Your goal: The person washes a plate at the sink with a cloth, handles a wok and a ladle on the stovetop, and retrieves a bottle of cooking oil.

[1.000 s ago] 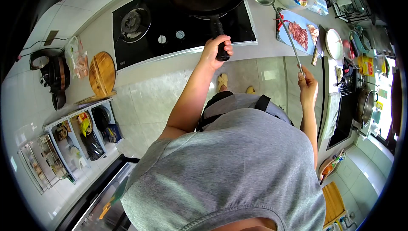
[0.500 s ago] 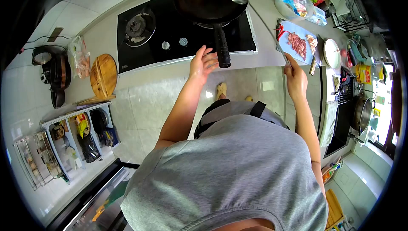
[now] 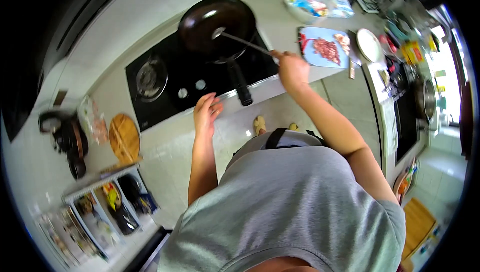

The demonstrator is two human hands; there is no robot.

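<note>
A dark wok [image 3: 200,17] sits on the right burner of the black stove [image 3: 172,109], its black handle pointing toward my body. My right hand [image 3: 293,71] is closed around the end of a long metal ladle [image 3: 245,42], whose bowl is inside the wok. To the left of the wok handle, my left hand [image 3: 205,113] is off the handle at the stove's front edge, fingers apart and holding nothing. Cut meat [image 3: 327,51] and red chilies lie on a light blue cutting board [image 3: 316,33] to the right.
A knife [image 3: 352,68] and a white plate [image 3: 369,45] lie right of the board. Behind it stands a bowl of packages [image 3: 305,17]. A round wooden board [image 3: 124,138] and a storage rack [image 3: 107,207] are at the left. A steel pot [image 3: 426,98] is at the far right.
My left hand has let go of the wok handle and moved left. My right hand has carried the ladle leftward, its bowl now in the wok. The camera view has shifted and tilted.
</note>
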